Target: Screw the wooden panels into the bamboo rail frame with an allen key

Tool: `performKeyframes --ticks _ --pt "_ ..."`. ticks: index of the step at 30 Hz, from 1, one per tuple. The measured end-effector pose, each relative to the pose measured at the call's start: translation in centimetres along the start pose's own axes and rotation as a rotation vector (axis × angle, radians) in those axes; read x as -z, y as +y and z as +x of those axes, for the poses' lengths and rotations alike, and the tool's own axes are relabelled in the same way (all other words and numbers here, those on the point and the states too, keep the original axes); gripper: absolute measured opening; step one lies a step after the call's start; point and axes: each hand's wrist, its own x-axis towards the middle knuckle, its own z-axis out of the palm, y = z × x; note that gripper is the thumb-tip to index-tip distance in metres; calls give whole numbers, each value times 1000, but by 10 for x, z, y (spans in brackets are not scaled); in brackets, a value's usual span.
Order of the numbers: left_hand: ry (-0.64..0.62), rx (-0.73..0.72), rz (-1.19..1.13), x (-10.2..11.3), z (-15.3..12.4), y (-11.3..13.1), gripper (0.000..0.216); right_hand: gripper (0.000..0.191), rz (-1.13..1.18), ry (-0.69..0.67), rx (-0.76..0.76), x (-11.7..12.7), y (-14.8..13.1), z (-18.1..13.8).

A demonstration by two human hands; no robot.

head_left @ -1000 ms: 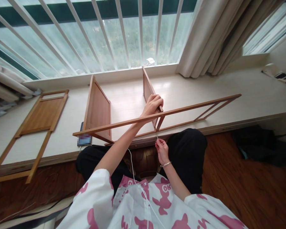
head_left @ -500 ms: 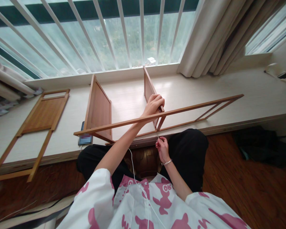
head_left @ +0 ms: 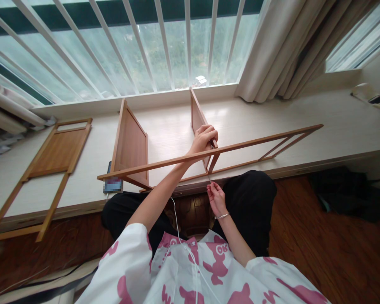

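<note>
My left hand (head_left: 204,139) is closed round the top of an upright wooden panel (head_left: 196,116) where it meets a long wooden side frame (head_left: 256,143). The frame lies across the front of the pale window ledge (head_left: 319,114). Below the frame, my right hand (head_left: 215,197) pinches a thin metal tool (head_left: 209,183) pointing up at the frame's lower rail. A second upright panel (head_left: 131,145) stands to the left, joined to the same frame.
Another wooden frame with a panel (head_left: 50,158) lies flat on the ledge at the left. A phone (head_left: 112,182) sits by the ledge's edge. Curtains (head_left: 281,46) hang at the right, window bars behind. A dark bag (head_left: 345,192) lies on the wooden floor.
My right hand has shifted slightly up toward the frame's lower rail. The left hand keeps its grip on the panel.
</note>
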Motion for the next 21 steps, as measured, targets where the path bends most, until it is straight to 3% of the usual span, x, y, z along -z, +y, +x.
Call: performKeyframes --ticks 10,17,21 --pt "10 41 6 0 -2 3 22 27 -108 -12 127 -1 -2 -4" --pt "2 32 16 -5 -3 4 24 34 -74 -74 111 1 -2 -7" --pt "-64 -2 77 0 -8 5 15 33 -65 -85 86 5 -1 -6"
